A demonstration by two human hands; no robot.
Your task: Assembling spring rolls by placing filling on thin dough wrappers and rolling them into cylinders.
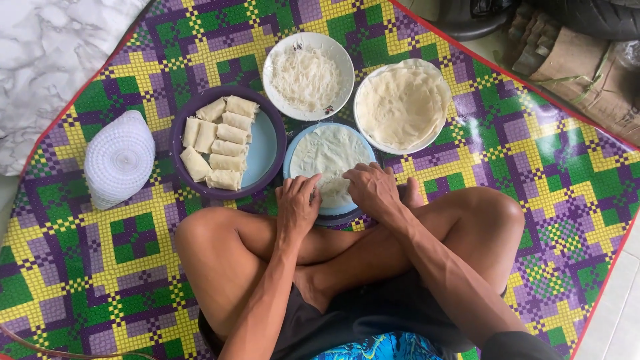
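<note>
Brown cardboard package (587, 73) lies top right, off mat

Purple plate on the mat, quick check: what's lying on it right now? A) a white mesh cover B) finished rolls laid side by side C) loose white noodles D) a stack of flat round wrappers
B: the purple plate holds a cluster of pale rolled wraps, while the noodles and the flat wrappers sit in separate white bowls beside it.
</note>
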